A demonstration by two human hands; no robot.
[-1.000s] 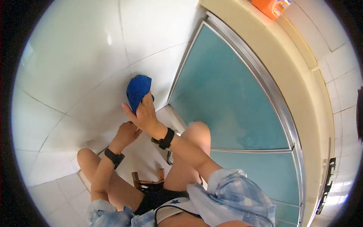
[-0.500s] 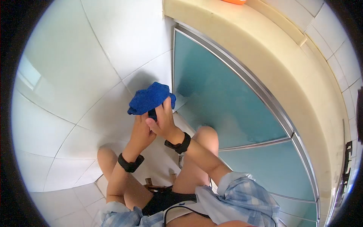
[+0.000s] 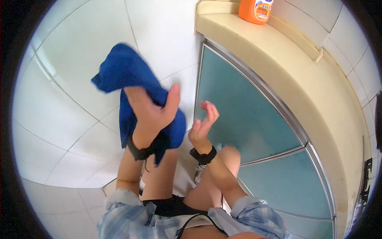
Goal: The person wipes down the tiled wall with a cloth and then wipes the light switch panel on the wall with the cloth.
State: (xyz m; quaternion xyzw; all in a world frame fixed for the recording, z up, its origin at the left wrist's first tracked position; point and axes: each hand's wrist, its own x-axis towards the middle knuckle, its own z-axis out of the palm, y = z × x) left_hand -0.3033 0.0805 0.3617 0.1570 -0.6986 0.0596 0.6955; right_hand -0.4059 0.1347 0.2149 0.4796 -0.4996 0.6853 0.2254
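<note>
Cloth loose in the air, left hand at it, right hand away.
Blue cloth [image 3: 127, 65] spreads before the white wall [image 3: 167, 24], well apart from the ledge [image 3: 274, 51]. My left hand [image 3: 149, 113] overlaps it, thumb splayed wide; fingertips hidden, cannot tell if they pinch. Right hand [image 3: 204, 124] empty, fingers loosely curled, not touching cloth. Risks, my judgement: cloth slips and drops, that thumb gripping nothing; its low corner snags at the left band [image 3: 138, 152]; a wide swing brushes tile. Count: one cloth, two hands, two bands, one ledge, one orange bottle [image 3: 250, 12] near the ledge's back edge, toward its left end.
</note>
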